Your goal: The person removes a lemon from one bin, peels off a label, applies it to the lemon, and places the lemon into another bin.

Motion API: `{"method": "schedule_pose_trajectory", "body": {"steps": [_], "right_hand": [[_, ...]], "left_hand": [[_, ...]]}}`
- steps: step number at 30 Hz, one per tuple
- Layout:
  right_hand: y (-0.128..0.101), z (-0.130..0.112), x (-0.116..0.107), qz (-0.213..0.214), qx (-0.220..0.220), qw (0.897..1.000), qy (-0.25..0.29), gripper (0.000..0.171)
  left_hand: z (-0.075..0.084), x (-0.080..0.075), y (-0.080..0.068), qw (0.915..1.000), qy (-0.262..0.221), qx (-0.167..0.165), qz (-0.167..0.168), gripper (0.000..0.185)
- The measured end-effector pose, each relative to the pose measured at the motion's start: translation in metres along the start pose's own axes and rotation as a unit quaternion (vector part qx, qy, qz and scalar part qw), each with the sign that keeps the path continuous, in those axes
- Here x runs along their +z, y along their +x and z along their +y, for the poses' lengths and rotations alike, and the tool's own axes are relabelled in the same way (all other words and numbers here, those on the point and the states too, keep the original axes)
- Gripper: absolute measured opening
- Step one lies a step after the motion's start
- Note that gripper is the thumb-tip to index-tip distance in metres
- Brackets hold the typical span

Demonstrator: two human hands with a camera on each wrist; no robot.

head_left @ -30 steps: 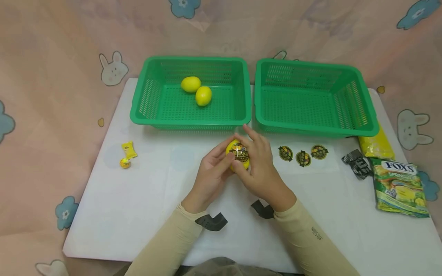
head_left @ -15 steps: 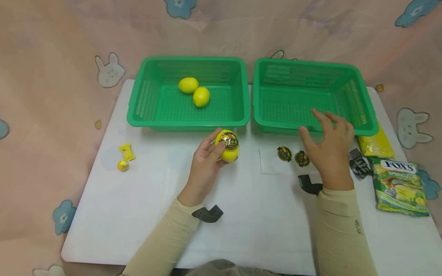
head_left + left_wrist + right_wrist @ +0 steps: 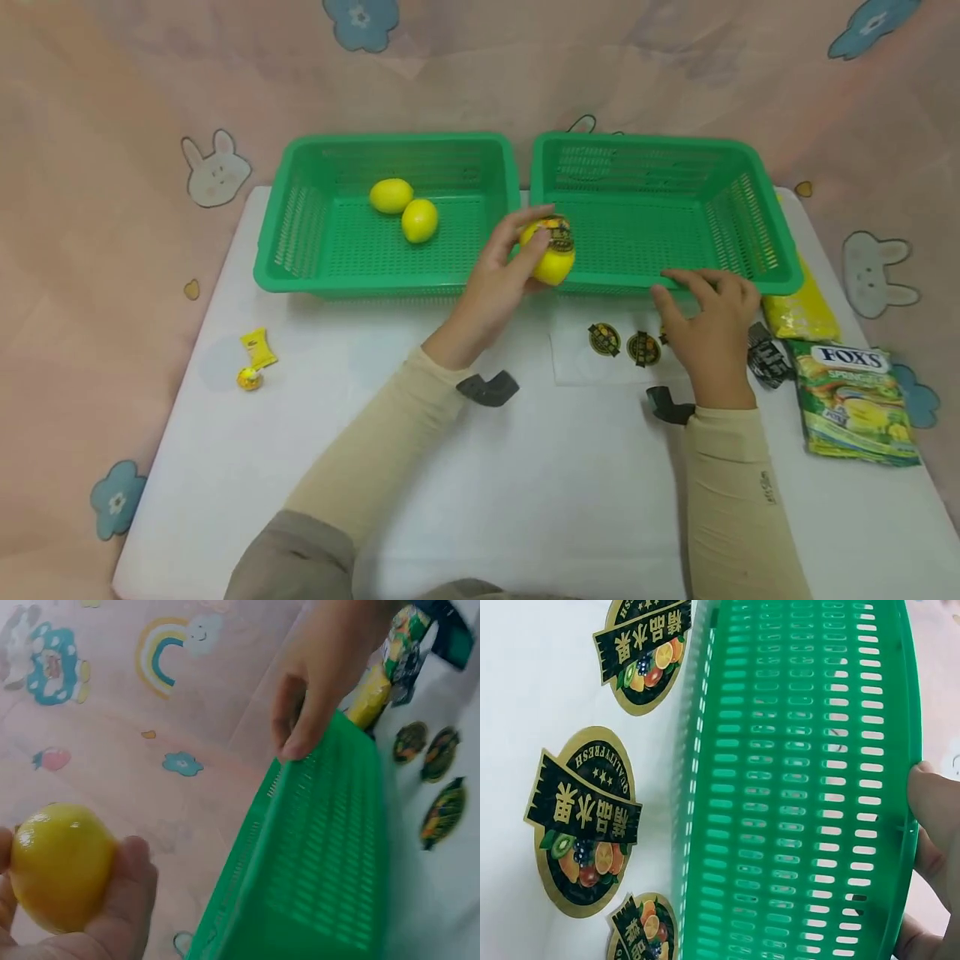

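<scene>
One labelled lemon, yellow, held aloft in the left hand, whose grip is clamped round it, thumb on one side and fingers on the other; in the head view it shows before the near left corner of the right basket. One dark fruit-printed label on its upper side (the left wrist view shows mostly plain yellow skin). Right basket: green, slatted plastic, its near rim pinched by the right hand, that grip closed over the edge with the thumb outside. Left basket: matching green, standing just beside the other, containing two lemons, one rear lemon and one front lemon, touching. Three stickers, black and gold with fruit pictures, on a pale sheet before the right basket: left sticker, middle sticker, and a third mostly hidden by the right hand in the head view. At the far left of the white bench, one yellow wrapped sweet and one round gold sweet, adjacent. At the right, one yellow packet, one crumpled black packet and one green FOX'S bag, grouped closely.
</scene>
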State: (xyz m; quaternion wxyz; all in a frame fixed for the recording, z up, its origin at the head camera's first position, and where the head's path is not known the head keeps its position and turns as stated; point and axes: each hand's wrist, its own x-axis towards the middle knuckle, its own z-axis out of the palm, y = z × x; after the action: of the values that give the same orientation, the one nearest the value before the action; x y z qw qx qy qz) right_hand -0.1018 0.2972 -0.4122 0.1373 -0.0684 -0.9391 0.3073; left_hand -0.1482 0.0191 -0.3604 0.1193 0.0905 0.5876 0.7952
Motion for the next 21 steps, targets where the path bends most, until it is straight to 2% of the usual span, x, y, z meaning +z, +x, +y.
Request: {"method": "schedule_pose_trajectory", "body": {"steps": [2,5,9,12,15,17,21], "right_hand": [[0.0,-0.001,0.0,-0.007,0.004,1.0,0.002,0.042],[0.0,-0.003,0.001,-0.016,0.009,1.0,0.003,0.043],[0.0,-0.005,0.0,-0.026,0.014,1.0,-0.004,0.044],[0.001,-0.005,-0.002,-0.028,0.013,0.999,-0.012,0.045],[0.0,-0.005,-0.004,-0.027,0.013,0.999,-0.017,0.045],[0.0,-0.005,-0.005,-0.028,0.013,0.999,-0.017,0.045],[0.0,-0.004,-0.009,-0.033,0.015,0.999,-0.014,0.047]], "left_hand": [[0.004,0.013,0.025,0.9994,0.031,-0.015,-0.007,0.038],[0.001,0.03,0.06,0.9945,0.088,-0.056,-0.008,0.037],[-0.016,0.043,0.093,0.9784,0.182,-0.097,-0.012,0.039],[-0.03,0.048,0.108,0.963,0.246,-0.11,-0.009,0.039],[-0.039,0.051,0.116,0.9488,0.291,-0.123,-0.011,0.039],[-0.041,0.053,0.119,0.9406,0.309,-0.138,-0.02,0.042],[-0.039,0.056,0.124,0.9305,0.321,-0.17,-0.048,0.057]]}}
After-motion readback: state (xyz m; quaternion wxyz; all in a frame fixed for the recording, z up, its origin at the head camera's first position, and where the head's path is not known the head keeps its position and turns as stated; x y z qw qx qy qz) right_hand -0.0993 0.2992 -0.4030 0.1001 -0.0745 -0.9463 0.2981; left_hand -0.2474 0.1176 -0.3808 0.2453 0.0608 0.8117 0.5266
